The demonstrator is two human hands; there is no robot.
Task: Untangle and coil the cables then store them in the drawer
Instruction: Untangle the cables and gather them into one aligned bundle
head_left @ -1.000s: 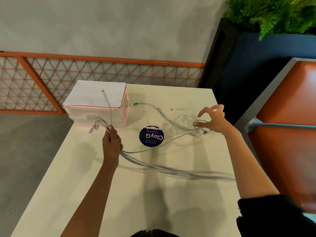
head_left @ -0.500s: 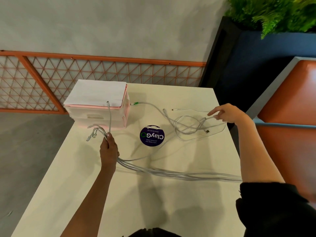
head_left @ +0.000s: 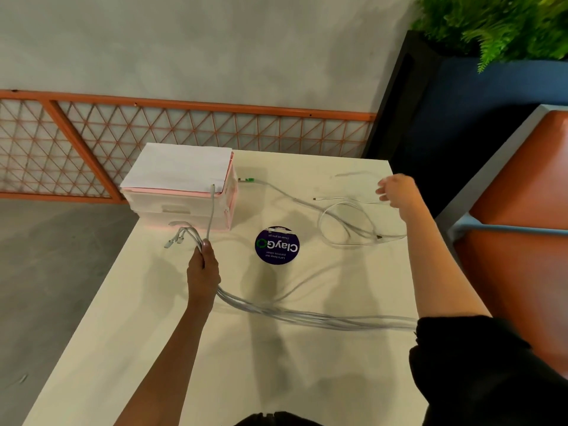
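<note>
Fingers, left hand (head_left: 203, 269): clenched round a bundle of white cables (head_left: 307, 316) that trails right across the cream table (head_left: 276, 379).
Fingers, right hand (head_left: 396, 192): blurred, pinching a thin white looped cable (head_left: 344, 199) at the table's far right.
Drawers: pink-and-white plastic drawer unit (head_left: 184, 207), closed, just beyond the left hand.

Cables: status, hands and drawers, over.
Left hand grips cable bundle. Right hand pinches loose cable, loops uncoiled. Cable ends in front of drawer unit, drawers shut.

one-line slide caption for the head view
Left hand grips a cable bundle near the drawer unit; right hand holds a loose cable
</note>
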